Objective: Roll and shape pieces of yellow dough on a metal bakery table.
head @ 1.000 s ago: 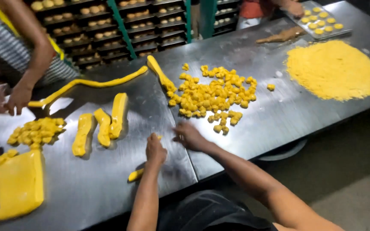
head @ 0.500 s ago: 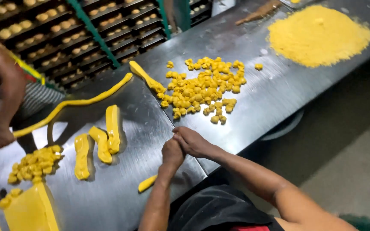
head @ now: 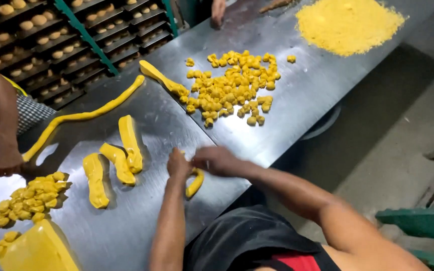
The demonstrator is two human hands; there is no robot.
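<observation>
Both my hands meet over a short yellow dough roll (head: 195, 182) near the front edge of the steel table (head: 302, 95). My left hand (head: 178, 164) pinches its upper end, and my right hand (head: 218, 160) closes on the same spot from the right. The roll's lower part curves down onto the table below my hands. Three thicker dough strips (head: 119, 161) lie just left of my hands. A heap of several small cut dough pieces (head: 232, 88) sits further back.
A long thin dough rope (head: 84, 116) runs left to another person's hand (head: 3, 158). A second pile of pieces (head: 28, 196) and a yellow dough block (head: 36, 251) lie at front left. Yellow crumbs (head: 347, 24) are heaped far right. Tray racks (head: 71, 35) stand behind.
My hands came together and moved right onto the small dough roll, lifting its end. The view shifted, and the other person's hand drew further left along the rope.
</observation>
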